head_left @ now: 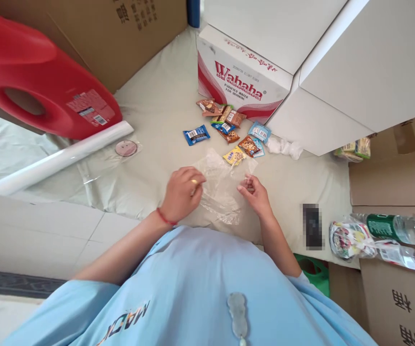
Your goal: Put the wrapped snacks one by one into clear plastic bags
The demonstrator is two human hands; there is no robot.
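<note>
Between my hands a thin clear plastic bag (221, 192) is spread over the cloth. My left hand (183, 192) has its fingers curled in on the bag's left edge. At the opposite edge, my right hand (256, 193) pinches the film between thumb and fingers. Just beyond the bag lie several small wrapped snacks: a yellow packet (234, 155), a brown packet (249, 146), a light blue packet (259, 131) and a dark blue packet (196, 135). More packets are piled against the Wahaha carton (241, 77).
On the left stand a large red jug (59, 81) and a white plastic roll (63, 156), with a round pink label (126, 148) beside it. Crumpled white plastic (284, 147) lies by the white boxes (333, 105). At right are a blurred dark object (312, 227) and plastic bottles (412, 230).
</note>
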